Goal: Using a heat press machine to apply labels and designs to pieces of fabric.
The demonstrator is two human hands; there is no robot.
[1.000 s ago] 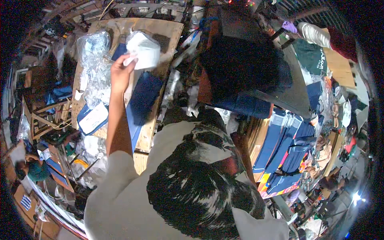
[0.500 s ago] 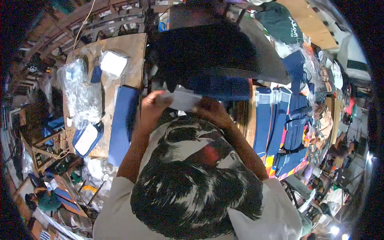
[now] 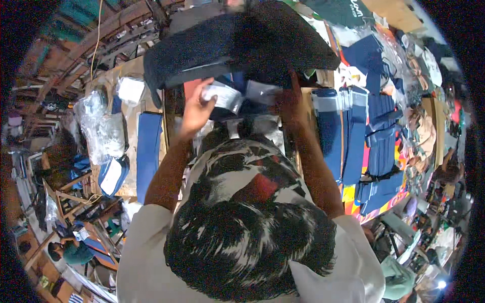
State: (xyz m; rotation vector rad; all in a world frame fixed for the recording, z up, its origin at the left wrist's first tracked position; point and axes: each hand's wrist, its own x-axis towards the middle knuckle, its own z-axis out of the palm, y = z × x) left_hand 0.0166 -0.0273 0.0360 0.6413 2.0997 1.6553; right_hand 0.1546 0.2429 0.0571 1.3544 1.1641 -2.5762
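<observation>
My left hand is closed, thumb and fingers pinching the left edge of a shiny whitish strip that looks like clear plastic or pale fabric. My right hand lies in dark shade to the right, its fingers smeared and hard to read. Closest to it is a greyish, see-through-looking piece; whether the fingers touch it I cannot tell. Dark blue material lies beneath and around both pale pieces. Just beyond the hands, a large black object spans the work spot and shades it.
A wooden board on the left carries clear plastic bags, a navy folded cloth and a blue-and-white packet. Stacks of navy fabric pieces lie on the right. Another person sits at lower left.
My hands have moved apart and slightly farther away; the pale strip, earlier between both hands, is now at my left. The black object appears higher and farther left in view.
</observation>
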